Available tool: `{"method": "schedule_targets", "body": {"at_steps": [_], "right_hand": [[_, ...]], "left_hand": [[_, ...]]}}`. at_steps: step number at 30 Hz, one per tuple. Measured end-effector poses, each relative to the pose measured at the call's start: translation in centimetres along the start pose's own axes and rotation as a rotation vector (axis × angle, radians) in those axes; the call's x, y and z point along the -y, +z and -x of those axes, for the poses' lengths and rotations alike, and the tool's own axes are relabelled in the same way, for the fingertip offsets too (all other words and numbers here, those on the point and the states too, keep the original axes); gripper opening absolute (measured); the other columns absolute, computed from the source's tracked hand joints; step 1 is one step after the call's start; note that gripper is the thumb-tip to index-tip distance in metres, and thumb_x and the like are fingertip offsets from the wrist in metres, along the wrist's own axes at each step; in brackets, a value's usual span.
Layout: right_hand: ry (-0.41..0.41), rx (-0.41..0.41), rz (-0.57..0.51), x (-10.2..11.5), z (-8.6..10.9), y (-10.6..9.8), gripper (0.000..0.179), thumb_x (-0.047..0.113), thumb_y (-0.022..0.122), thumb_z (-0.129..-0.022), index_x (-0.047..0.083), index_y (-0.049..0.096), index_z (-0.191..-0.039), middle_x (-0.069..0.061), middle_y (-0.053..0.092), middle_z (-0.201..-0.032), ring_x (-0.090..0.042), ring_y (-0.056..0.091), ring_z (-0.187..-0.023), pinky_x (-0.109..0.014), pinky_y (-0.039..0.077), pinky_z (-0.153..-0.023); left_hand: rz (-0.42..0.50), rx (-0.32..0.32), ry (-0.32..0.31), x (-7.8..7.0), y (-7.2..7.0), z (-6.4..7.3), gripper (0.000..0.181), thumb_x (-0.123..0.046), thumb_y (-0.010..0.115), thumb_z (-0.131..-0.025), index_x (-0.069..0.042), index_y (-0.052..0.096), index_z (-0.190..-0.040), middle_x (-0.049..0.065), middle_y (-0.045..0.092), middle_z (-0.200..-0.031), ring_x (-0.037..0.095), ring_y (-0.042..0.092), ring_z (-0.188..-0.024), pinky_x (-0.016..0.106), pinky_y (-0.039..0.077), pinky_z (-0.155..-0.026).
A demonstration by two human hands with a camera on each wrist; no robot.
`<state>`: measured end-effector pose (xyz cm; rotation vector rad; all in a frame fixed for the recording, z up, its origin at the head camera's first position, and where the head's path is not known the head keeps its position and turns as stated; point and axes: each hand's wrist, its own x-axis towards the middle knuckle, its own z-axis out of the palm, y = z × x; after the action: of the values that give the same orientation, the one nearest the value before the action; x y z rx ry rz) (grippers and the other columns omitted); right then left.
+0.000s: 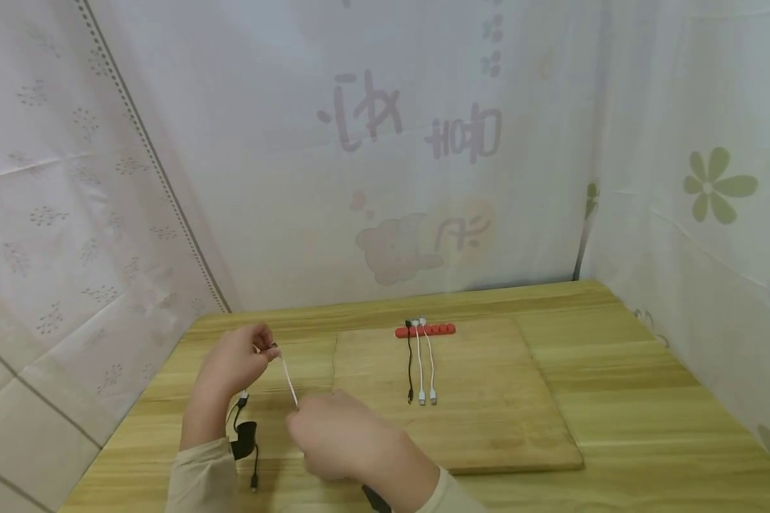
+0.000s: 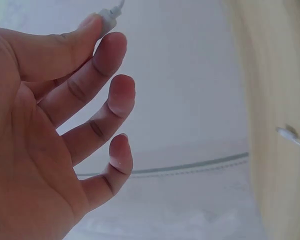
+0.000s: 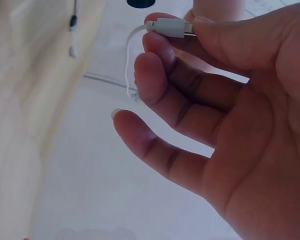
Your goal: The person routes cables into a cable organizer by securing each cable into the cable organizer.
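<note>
A short white charging cable [image 1: 289, 380] stretches between the two hands above the left part of the table. My left hand [image 1: 236, 362] pinches one end; in the left wrist view its pale plug [image 2: 108, 21] shows between thumb and index finger, the other fingers loosely bent. My right hand [image 1: 345, 433] is nearer and lower. Its thumb and fingers pinch the white plug [image 3: 169, 27] at the other end, seen in the right wrist view with the cable curving away from it.
A red cable holder [image 1: 439, 329] lies at the back of a wooden board [image 1: 488, 427]. One black cable [image 1: 411, 367] and two white cables [image 1: 433, 367] run forward from it. Below the left hand, a black cable [image 1: 254, 467] and a black-and-white plug [image 1: 242, 400] lie on the table.
</note>
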<state>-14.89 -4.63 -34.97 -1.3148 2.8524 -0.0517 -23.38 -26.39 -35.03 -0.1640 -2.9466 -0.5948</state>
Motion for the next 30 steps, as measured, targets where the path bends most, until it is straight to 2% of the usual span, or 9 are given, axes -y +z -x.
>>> {"method": "schedule_targets", "body": {"at_steps": [7, 10, 15, 17, 19, 23, 30], "right_hand": [[0.011, -0.022, -0.074, -0.7, 1.6, -1.9, 0.009, 0.016, 0.073, -0.095, 0.024, 0.070, -0.091, 0.012, 0.060, -0.084, -0.003, 0.048, -0.068, -0.024, 0.044, -0.061], [0.026, -0.033, -0.119, -1.1, 2.4, -2.7, 0.012, 0.017, 0.070, -0.100, 0.023, 0.069, -0.091, 0.012, 0.056, -0.081, -0.003, 0.046, -0.067, -0.021, 0.043, -0.062], [0.049, -0.060, -0.143, -2.3, 3.8, -3.0, 0.021, 0.024, 0.064, -0.107, 0.023, 0.067, -0.086, 0.014, 0.055, -0.081, -0.002, 0.052, -0.070, -0.020, 0.048, -0.068], [0.055, -0.056, -0.135, -2.9, 4.1, -3.1, 0.021, 0.026, 0.064, -0.107, 0.023, 0.068, -0.086, 0.014, 0.057, -0.080, -0.002, 0.054, -0.070, -0.021, 0.049, -0.068], [0.061, -0.050, -0.122, -3.5, 4.4, -3.1, 0.021, 0.026, 0.065, -0.107, 0.022, 0.069, -0.087, 0.013, 0.057, -0.079, -0.003, 0.054, -0.069, -0.022, 0.049, -0.066], [0.058, -0.050, -0.084, -4.5, 5.2, -3.3, 0.017, 0.024, 0.067, -0.105, 0.019, 0.071, -0.089, 0.011, 0.059, -0.079, -0.003, 0.055, -0.067, -0.023, 0.048, -0.063], [0.039, -0.112, 0.016, -6.6, 7.3, -3.0, 0.010, 0.016, 0.071, -0.101, 0.014, 0.073, -0.091, 0.005, 0.065, -0.083, -0.009, 0.061, -0.071, -0.027, 0.053, -0.065]], "left_hand": [[-0.004, -0.082, 0.028, -2.9, -1.6, 0.8, 0.010, -0.022, 0.071, -0.101, -0.015, 0.064, -0.097, 0.004, 0.075, -0.095, 0.018, 0.063, -0.077, 0.033, 0.044, -0.061], [0.012, -0.125, 0.045, -4.0, -1.9, 1.3, 0.009, -0.022, 0.070, -0.102, -0.016, 0.064, -0.099, 0.002, 0.073, -0.094, 0.018, 0.063, -0.078, 0.033, 0.044, -0.062], [0.050, -0.238, 0.068, -5.4, -1.6, 1.9, 0.009, -0.023, 0.071, -0.101, -0.017, 0.065, -0.103, 0.000, 0.077, -0.097, 0.020, 0.069, -0.084, 0.033, 0.047, -0.067], [0.066, -0.261, 0.066, -5.8, -1.2, 1.9, 0.009, -0.023, 0.072, -0.101, -0.017, 0.066, -0.103, 0.000, 0.079, -0.097, 0.020, 0.070, -0.083, 0.033, 0.047, -0.066], [0.076, -0.262, 0.069, -6.2, -0.7, 1.6, 0.009, -0.022, 0.073, -0.100, -0.016, 0.066, -0.103, 0.000, 0.079, -0.098, 0.020, 0.070, -0.082, 0.032, 0.047, -0.064], [0.081, -0.224, 0.097, -7.6, 0.0, 0.3, 0.009, -0.019, 0.073, -0.100, -0.014, 0.066, -0.103, 0.001, 0.078, -0.098, 0.018, 0.065, -0.077, 0.032, 0.046, -0.063], [0.029, -0.166, 0.225, -12.2, 0.1, -2.3, 0.010, -0.019, 0.072, -0.102, -0.015, 0.063, -0.103, 0.000, 0.076, -0.099, 0.016, 0.062, -0.072, 0.032, 0.047, -0.063]]}}
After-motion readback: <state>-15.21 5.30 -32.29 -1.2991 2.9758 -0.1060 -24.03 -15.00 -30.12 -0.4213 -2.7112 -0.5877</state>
